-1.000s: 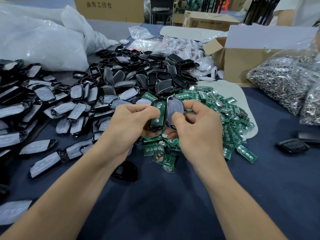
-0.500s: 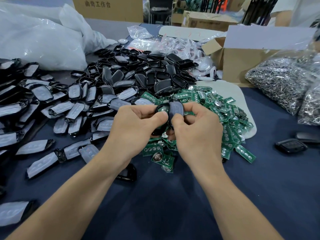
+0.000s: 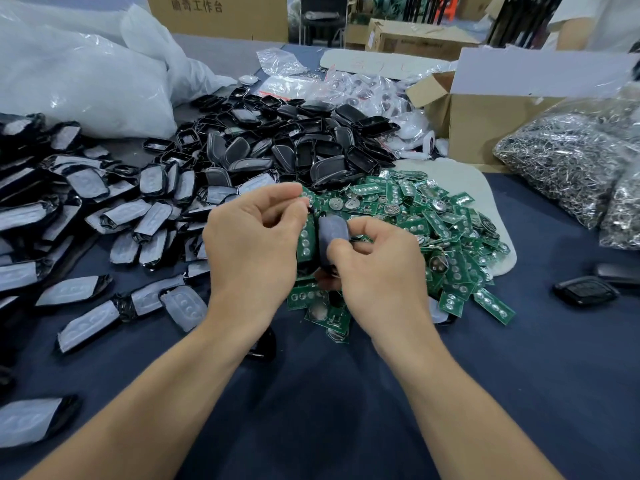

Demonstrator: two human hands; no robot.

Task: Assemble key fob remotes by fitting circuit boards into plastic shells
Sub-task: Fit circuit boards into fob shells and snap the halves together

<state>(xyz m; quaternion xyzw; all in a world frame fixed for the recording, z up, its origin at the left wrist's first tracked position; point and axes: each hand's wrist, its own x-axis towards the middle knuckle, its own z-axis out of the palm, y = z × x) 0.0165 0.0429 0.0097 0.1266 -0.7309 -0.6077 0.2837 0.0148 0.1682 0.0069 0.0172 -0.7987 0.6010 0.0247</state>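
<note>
Circuit board (image 3: pixel 306 239) is up off the table, sitting between both hands right over the big green pile of boards (image 3: pixel 433 216). The left hand (image 3: pixel 252 247) has it pinched by the long edges, fingers curled. I think it's already seated in a black shell (image 3: pixel 311 210), but the fingers hide most of that, so can't swear to it. The right hand (image 3: pixel 381 271) is pinching a grey button pad (image 3: pixel 333 230) just beside the board, touching or nearly so. Handling-wise the board looks light, thin and stiff, probably easy to crack or scratch if forced, so I'd hold it by the rims and keep off the contact dots. The pad looks soft and floppy, so I'd grab it by an edge and press it in evenly. The shell is likely glossy and a bit slippery. Room is tight on the far side: heap of black shells (image 3: pixel 294 150) behind, padded halves (image 3: pixel 152 216) to the left, a finished fob (image 3: pixel 585 291) well off to the right. The dark blue cloth (image 3: pixel 311 410) under the forearms is the open patch to work over.
</note>
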